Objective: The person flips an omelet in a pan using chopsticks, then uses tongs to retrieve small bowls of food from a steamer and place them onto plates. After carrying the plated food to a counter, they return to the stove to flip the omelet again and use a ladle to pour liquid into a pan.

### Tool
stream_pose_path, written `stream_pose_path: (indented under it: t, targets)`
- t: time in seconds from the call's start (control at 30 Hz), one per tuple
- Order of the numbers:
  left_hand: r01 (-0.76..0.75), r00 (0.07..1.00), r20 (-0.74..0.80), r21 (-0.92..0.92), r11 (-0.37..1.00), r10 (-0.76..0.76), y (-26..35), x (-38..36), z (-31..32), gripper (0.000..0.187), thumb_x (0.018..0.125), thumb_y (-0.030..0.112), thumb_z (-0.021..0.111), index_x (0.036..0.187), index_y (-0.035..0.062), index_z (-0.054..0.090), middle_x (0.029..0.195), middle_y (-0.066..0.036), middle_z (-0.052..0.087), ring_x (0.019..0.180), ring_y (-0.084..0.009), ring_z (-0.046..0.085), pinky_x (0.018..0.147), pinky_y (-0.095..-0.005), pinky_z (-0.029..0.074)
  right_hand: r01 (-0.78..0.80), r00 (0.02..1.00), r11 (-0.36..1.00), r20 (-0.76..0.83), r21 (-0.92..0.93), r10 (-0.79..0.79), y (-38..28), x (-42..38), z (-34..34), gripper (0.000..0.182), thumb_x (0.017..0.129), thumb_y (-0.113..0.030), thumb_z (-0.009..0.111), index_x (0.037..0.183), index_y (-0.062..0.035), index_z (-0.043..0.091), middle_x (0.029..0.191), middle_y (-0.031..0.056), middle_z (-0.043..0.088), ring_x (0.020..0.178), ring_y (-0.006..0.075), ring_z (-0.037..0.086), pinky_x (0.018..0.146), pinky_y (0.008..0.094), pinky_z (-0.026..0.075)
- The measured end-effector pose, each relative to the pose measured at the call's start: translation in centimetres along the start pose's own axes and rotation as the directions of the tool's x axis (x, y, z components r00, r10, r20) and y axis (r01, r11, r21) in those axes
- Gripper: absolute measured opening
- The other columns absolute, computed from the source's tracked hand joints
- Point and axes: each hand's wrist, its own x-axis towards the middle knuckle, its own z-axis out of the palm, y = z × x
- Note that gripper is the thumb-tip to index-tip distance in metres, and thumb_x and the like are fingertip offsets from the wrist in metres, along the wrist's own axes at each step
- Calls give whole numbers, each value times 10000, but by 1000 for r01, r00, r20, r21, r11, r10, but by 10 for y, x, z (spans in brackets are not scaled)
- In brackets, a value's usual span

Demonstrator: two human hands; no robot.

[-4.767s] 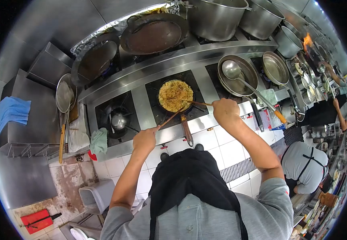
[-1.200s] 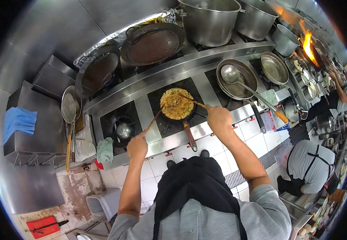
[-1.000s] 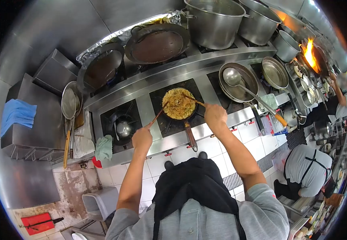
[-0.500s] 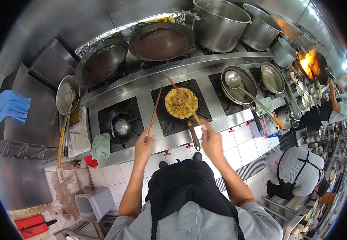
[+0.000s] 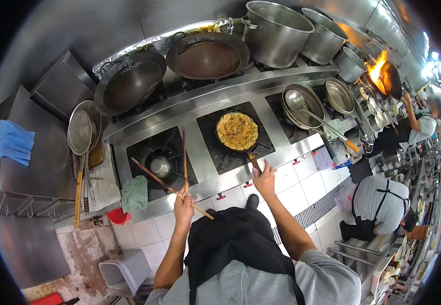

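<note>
Two long wooden chopsticks [image 5: 185,161] are in my left hand [image 5: 183,213], whose fingers are closed round them. The sticks spread apart, their dark tips over the burner left of the pan. A small black frying pan [image 5: 251,155] sits on the middle burner, filled with a round, golden, egg-like mixture [image 5: 236,130]. My right hand [image 5: 264,182] is closed at the near end of the pan's handle, thumb and forefinger on either side. It covers the handle's end.
Behind are two large woks [image 5: 211,56] and tall pots [image 5: 279,35]. A ladle [image 5: 295,100] lies across a pan at right. Strainers [image 5: 79,133] and a green cloth [image 5: 135,193] are at left. Flames [image 5: 378,71] rise far right. Two co-workers [image 5: 381,203] are at right.
The chopsticks have left the food; both are now in my left hand, moved left and back. My right hand has let go of its stick and gone to the pan handle.
</note>
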Motion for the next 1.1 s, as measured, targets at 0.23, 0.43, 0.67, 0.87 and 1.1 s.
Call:
stream_pose_path:
  t: [0.23,0.43,0.67,0.87,1.1]
  targets:
    - [-20,982,186,286,958,-35,-67,-12,-7,316,934,149,480,1238,63,498,653,20,495,535,-52,444,485,-200,366,-424,713,889,669,173,210,-21,7,44,443,893,-365,481,1070,40,442,749,198,613,543,284,622,418,361,488]
    - [-100,995,-6,114,988,101,-51,-15,-33,268,958,221,464,1163,60,526,654,-1,514,540,-57,454,481,-212,375,-409,730,910,624,74,277,-28,17,16,312,892,-332,522,1015,-46,527,784,95,626,554,200,616,391,321,484]
    - [-243,936,-254,38,969,244,-58,-25,-74,207,972,238,428,1040,61,512,606,-1,477,539,-66,445,492,-217,365,-357,745,929,630,95,222,2,25,18,272,904,-304,516,1023,-60,518,736,35,567,484,110,518,350,260,396]
    - [-242,862,-460,-6,970,212,-69,-68,-90,169,969,235,428,963,75,484,583,-9,479,456,-79,441,420,-218,349,-387,729,902,663,192,172,2,23,-3,363,865,-320,579,1086,-44,495,707,41,554,493,113,539,367,253,404]
    - [-154,657,-743,36,987,130,-98,-128,-107,190,972,262,415,937,80,455,550,1,438,437,-86,416,407,-240,350,315,839,909,368,272,-400,-43,-25,-38,285,817,-84,584,1083,14,561,972,210,593,881,336,577,766,418,458]
